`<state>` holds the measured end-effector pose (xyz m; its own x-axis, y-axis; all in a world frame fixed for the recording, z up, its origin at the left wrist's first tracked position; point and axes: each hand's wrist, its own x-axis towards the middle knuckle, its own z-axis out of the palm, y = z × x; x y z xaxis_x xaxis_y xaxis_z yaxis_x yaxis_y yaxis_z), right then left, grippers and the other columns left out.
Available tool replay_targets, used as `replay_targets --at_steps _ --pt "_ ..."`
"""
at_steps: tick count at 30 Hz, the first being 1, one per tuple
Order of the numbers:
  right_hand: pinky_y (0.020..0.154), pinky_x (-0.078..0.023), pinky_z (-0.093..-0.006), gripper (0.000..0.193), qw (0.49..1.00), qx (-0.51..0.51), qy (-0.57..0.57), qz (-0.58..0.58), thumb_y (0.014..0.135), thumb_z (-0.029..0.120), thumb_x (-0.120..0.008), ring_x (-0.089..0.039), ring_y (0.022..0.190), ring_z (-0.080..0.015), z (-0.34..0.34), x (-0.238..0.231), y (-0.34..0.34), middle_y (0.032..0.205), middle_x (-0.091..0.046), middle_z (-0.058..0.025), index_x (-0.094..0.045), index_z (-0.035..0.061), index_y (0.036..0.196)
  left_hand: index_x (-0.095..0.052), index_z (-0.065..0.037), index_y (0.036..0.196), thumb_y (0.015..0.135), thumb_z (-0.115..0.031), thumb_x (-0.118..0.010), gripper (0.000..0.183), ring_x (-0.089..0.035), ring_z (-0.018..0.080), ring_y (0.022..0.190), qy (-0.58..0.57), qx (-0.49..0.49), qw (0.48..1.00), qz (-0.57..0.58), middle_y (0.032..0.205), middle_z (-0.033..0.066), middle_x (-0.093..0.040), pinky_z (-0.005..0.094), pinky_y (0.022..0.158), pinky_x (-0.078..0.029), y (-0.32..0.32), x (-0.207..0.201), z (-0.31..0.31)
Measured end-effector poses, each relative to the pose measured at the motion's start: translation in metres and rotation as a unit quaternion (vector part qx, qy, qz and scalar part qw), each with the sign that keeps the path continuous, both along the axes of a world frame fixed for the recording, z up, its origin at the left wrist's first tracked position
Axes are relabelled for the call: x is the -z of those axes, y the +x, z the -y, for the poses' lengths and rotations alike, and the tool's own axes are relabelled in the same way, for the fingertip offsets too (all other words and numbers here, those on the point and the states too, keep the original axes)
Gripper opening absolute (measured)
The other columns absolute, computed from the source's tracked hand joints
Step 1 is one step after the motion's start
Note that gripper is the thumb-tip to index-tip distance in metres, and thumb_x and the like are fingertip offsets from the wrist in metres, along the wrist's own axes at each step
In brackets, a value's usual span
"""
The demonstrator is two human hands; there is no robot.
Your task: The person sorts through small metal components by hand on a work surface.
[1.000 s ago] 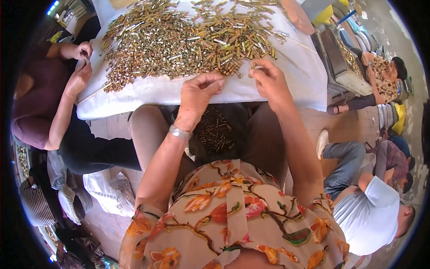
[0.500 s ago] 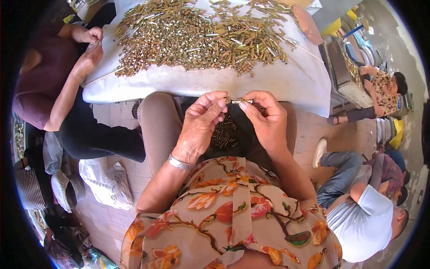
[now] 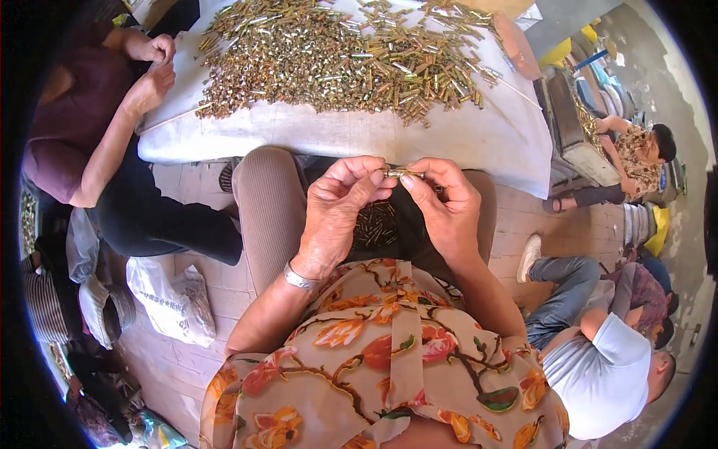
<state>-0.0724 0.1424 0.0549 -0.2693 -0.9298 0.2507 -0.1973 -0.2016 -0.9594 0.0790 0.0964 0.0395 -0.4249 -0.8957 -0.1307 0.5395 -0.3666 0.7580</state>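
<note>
Above my lap, my left hand (image 3: pixel 334 206) and my right hand (image 3: pixel 447 206) meet fingertip to fingertip. A slim gold-coloured metal tube (image 3: pixel 404 173), like an anchor-bolt sleeve, is pinched between my right thumb and fingers. My left thumb and fingers are closed on a small nut-like metal piece (image 3: pixel 385 172) at the tube's left end, mostly covered by the fingertips. The two pieces touch; whether one is threaded onto the other I cannot tell. Below my hands, a dark cloth or container on my lap holds several slim metal pieces (image 3: pixel 375 227).
Ahead, a white-covered table (image 3: pixel 299 138) carries a heap of short nut-like pieces (image 3: pixel 284 67) and longer tubes (image 3: pixel 426 71). A thin stick (image 3: pixel 168 120) lies at its left. A co-worker's hands (image 3: pixel 153 78) work there. A white bag (image 3: pixel 172 299) stands on the floor. Other people sit at right.
My left hand has shifted slightly right, bringing the small piece against the tube's end. Half a second ago the small ring-like piece showed more clearly in the left fingertips.
</note>
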Motion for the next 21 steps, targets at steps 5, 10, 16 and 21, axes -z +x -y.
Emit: replay_targets --at_steps 5,10,16,21 --pt "0.064 -0.043 -0.0184 0.014 0.999 0.019 -0.028 -0.021 0.087 0.003 -0.065 -0.051 0.071 -0.0032 -0.003 -0.001 0.006 0.085 -0.064 -0.0010 -0.060 0.0007 0.100 -0.053 0.000 0.112 0.091 -0.003 -0.059 0.022 -0.064 0.0138 0.090 -0.032 -0.035 0.999 -0.014 0.100 0.0067 -0.063 0.0270 0.084 -0.053 -0.003 -0.003 -0.004" --pt "0.063 -0.044 -0.0190 0.013 0.997 0.023 -0.041 -0.066 0.088 0.003 -0.064 -0.052 0.071 -0.0038 -0.002 -0.006 0.009 0.083 -0.064 -0.0014 -0.061 0.0001 0.100 -0.052 0.001 0.113 0.089 0.002 -0.060 0.025 -0.063 0.0119 0.089 -0.086 -0.069 0.994 0.013 0.100 0.0062 -0.063 0.0260 0.084 -0.052 -0.006 -0.002 -0.007" --pt "0.049 -0.037 -0.0184 0.014 0.985 -0.082 0.107 0.104 0.091 0.009 -0.062 -0.048 0.058 -0.0027 0.000 -0.020 -0.014 0.077 -0.062 -0.0020 -0.064 -0.0006 0.100 -0.060 0.001 0.106 0.088 -0.002 -0.063 0.018 -0.063 0.0118 0.087 -0.113 0.028 0.992 0.042 0.096 0.0050 -0.065 0.0242 0.081 -0.052 0.009 -0.005 0.005" --pt "0.041 -0.025 -0.0174 0.018 0.927 -0.224 0.220 0.205 0.091 0.015 -0.062 -0.038 0.047 -0.0010 0.001 -0.025 -0.025 0.074 -0.060 -0.0018 -0.064 0.0004 0.101 -0.063 -0.003 0.093 0.083 -0.008 -0.069 0.013 -0.065 0.0177 0.070 -0.060 0.243 0.968 -0.033 0.084 0.0086 -0.065 0.0303 0.066 -0.055 0.019 0.003 0.022"
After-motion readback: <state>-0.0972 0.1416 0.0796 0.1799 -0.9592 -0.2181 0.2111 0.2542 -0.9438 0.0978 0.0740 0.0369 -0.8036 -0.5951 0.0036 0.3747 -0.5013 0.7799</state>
